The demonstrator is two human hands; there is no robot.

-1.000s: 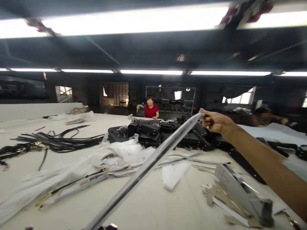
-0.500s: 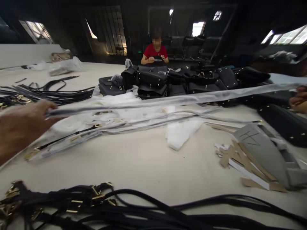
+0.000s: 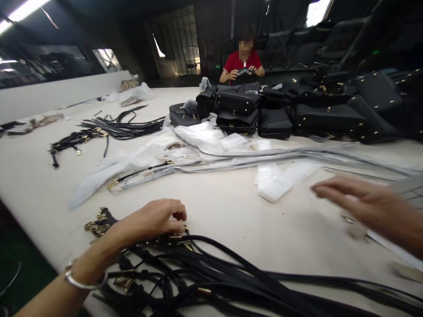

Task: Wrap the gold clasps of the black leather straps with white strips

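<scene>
My left hand (image 3: 158, 218), with a bangle at the wrist, is over the buckle end of a heap of black straps (image 3: 231, 273) with gold buckles. Its fingers are curled downward beside a gold buckle; whether they grip anything is hidden. My right hand (image 3: 357, 200) hovers above the table at the right, blurred, with fingers stretched out and nothing seen in it. Behind both hands, long straps in clear plastic sleeves (image 3: 297, 154) lie across the table. A thin black strap with gold buckles (image 3: 145, 171) rests at their left end.
Many black bags (image 3: 238, 102) are piled along the back. More black straps (image 3: 128, 125) lie at the back left, near white wrapping (image 3: 198, 134). A person in a red shirt (image 3: 228, 64) sits beyond the bags, holding a small dark item. A grey box (image 3: 413, 189) stands at right.
The plastic-sleeved strap stretched between my hands has been let go and lies with the others. My left hand has moved right and down to the black straps. The view has turned left.
</scene>
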